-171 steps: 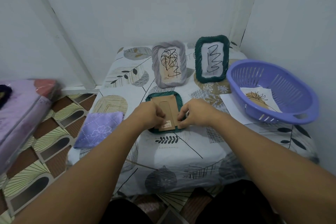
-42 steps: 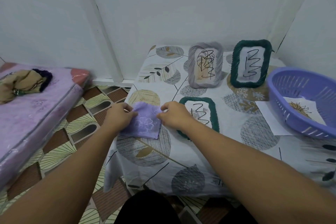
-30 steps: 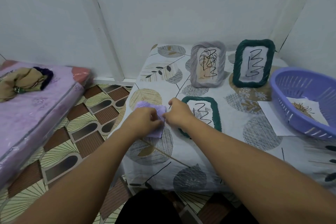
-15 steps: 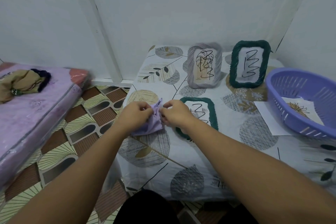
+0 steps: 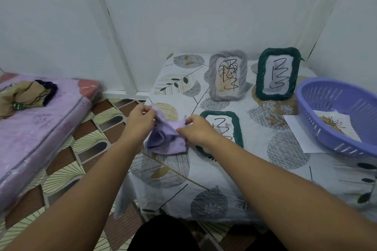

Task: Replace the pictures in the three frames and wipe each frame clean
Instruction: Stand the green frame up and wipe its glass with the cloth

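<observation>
Three picture frames: two green, one (image 5: 277,74) upright and one (image 5: 221,128) lying flat, and one grey (image 5: 227,75). One purple cloth (image 5: 167,138), one purple basket (image 5: 336,116), two loose papers (image 5: 299,134) (image 5: 334,124).

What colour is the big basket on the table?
The basket is purple, seen clearly in the head view.

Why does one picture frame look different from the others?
The near green frame lies flat on the table, while the grey frame and the far green frame stand upright at the back. Nothing looks spilled or broken. Both hands hold the purple cloth.
</observation>
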`<state>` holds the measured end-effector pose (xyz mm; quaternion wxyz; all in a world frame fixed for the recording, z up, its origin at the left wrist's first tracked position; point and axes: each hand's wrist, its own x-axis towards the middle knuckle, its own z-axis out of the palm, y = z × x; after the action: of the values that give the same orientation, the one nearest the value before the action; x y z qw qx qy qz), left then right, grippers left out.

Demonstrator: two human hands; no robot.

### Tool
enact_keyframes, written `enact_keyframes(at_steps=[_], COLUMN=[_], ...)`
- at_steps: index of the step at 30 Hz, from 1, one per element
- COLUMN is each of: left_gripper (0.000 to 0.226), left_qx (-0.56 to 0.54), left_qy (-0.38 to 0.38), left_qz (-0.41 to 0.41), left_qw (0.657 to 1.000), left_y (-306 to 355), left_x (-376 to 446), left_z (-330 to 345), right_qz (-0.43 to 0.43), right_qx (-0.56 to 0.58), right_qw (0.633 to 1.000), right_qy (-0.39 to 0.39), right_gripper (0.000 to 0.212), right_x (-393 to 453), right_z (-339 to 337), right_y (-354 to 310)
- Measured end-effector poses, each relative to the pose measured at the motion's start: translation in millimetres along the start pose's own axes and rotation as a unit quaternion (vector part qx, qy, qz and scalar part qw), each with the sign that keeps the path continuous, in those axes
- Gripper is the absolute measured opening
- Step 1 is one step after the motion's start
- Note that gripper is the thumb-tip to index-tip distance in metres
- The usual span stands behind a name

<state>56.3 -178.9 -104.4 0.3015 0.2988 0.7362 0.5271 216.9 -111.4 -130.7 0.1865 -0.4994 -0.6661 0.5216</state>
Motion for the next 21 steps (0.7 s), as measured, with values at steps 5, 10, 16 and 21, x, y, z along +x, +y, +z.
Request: enact_keyframes(at_steps=[5,10,16,21], left_gripper=[0.012,0.010,0.013,0.012], left_qx=[-0.015,-0.088,-0.192,-0.046], left_qy=[0.013,0.040,0.144,0.142], left_qz=[0.051,0.076,0.146,0.210], left_qw=[0.998,0.992,0.960,0.966], left_y=[8.9,31.3,65.6,75.0], left_x=[-1.4,1.5,9.7,14.6], left_z=[2.8,7.3,-3.4,-4.7], right_qz=[-0.147,-0.222,-0.257,-0.177], right_qx=[-0.097,-0.087,0.074,0.207], right_qw=[0.984,0.970,0.963,0.962], right_qy=[0.041,-0.054,-0.033,-0.018], right_gripper=[0.035,0.043,0.035,0.037], right_x=[-4.1,-17.6,-16.2,-9.7], right_z=[-2.8,-6.7,-12.2,-13.1], right_y=[-8.1,-20.3,-36.3,-47.0])
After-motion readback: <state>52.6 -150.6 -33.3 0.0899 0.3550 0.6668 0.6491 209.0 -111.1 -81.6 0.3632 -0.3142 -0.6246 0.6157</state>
